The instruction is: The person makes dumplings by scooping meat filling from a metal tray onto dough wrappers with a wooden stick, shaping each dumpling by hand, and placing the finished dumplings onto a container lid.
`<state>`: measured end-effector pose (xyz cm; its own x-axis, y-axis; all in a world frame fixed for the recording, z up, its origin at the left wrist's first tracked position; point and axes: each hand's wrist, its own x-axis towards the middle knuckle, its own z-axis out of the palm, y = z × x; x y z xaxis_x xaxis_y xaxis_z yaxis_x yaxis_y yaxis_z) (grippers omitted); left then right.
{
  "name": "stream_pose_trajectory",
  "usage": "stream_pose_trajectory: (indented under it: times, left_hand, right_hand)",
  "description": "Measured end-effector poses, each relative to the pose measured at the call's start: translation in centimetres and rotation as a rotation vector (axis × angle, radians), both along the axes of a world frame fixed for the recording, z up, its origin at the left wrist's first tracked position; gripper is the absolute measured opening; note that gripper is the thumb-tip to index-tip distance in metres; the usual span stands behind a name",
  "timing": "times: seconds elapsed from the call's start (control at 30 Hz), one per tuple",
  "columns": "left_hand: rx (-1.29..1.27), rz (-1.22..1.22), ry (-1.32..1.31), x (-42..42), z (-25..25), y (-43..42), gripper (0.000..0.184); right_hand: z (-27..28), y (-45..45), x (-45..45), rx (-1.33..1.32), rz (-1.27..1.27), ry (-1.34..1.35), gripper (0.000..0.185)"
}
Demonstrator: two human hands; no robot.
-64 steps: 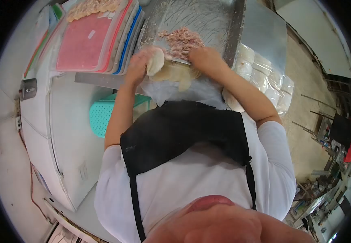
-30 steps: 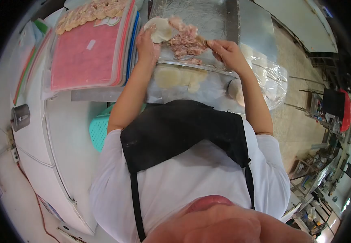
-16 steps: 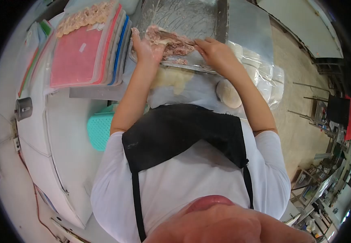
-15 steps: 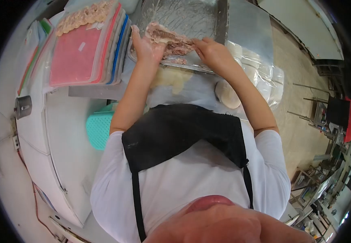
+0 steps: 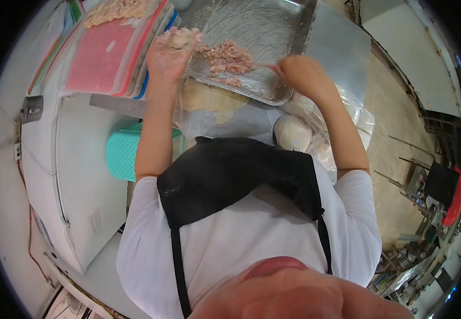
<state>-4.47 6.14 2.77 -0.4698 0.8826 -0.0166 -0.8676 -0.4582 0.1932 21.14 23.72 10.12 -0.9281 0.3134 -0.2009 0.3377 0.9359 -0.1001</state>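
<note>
The left hand (image 5: 165, 57) has pulled back from the meat mixture (image 5: 231, 57) toward the stacked trays (image 5: 98, 58), its wrapper (image 5: 181, 38) now cupped in curled fingers instead of lying open. The right hand (image 5: 304, 73) has withdrawn to the metal tray's (image 5: 262, 29) right side.

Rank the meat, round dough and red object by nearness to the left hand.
From the left hand:
1. Meat, to its right, in the tray.
2. Round dough, nearer the body, right side.
3. Red object, far right.

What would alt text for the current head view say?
A person's left hand cups pale dough beside a metal tray of minced meat; the right hand, at the tray's other side, grips a blurred, thin tool.
</note>
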Motion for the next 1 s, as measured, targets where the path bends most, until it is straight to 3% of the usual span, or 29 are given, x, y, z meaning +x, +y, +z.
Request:
stream_pose_trajectory:
  times: [0.03,0.1,0.2,0.3,0.33,0.43,0.47,0.57,0.67,0.73,0.77,0.93,1.0]
  left_hand:
    - [-0.219,0.205,0.153,0.5,1.5,-0.4,0.052]
    - [-0.372,0.263,0.390,-0.6,1.7,-2.0,0.056]
    - [-0.563,0.360,0.778,0.5,3.3,-3.0,0.061]
    - [-0.697,0.453,1.210,1.2,4.0,-3.1,0.060]
    - [-0.735,0.480,1.360,1.2,4.1,-3.2,0.059]
    - [-0.716,0.423,1.570,0.7,3.6,-3.0,0.073]
    - [-0.682,0.380,1.574,0.6,3.5,-2.8,0.071]
    - [-0.598,0.281,1.573,0.7,3.8,-1.8,0.062]
    - [-0.556,0.261,1.504,2.3,4.7,-1.1,0.052]
    - [-0.510,0.298,1.459,3.6,5.5,-0.3,0.043]
    - [-0.475,0.206,1.565,3.3,5.4,-0.2,0.042]
    - [-0.441,-0.131,1.981,1.9,4.7,0.4,0.036]
    - [-0.660,-0.113,1.719,2.2,2.8,0.3,0.032]
  right_hand:
    - [-1.4,-0.3,0.3,-0.009,0.046,-0.007,0.034]
    - [-5.7,-1.2,1.0,-0.025,0.135,-0.022,0.035]
    - [-6.9,-2.8,-0.3,-0.199,0.002,0.026,0.031]
    - [-9.0,1.0,-0.7,-0.782,0.013,0.201,0.033]
    - [-6.5,1.2,-1.3,-0.797,-0.186,0.077,0.037]
    - [-5.5,2.2,-2.9,-0.657,-0.191,0.315,0.039]
    - [-6.8,2.9,-3.0,-0.482,-0.056,0.366,0.038]
    - [-5.4,5.1,-2.2,-0.178,-0.034,0.217,0.039]
    - [0.4,4.7,-1.1,-0.489,-0.178,0.335,0.035]
    - [0.7,3.7,-0.8,-0.614,0.022,0.466,0.031]
    - [0.6,3.2,-0.9,-0.676,0.122,0.530,0.030]
    - [-3.3,1.7,-2.0,-0.527,0.218,0.521,0.025]
    - [-2.9,1.9,-1.9,-0.369,0.156,0.530,0.023]
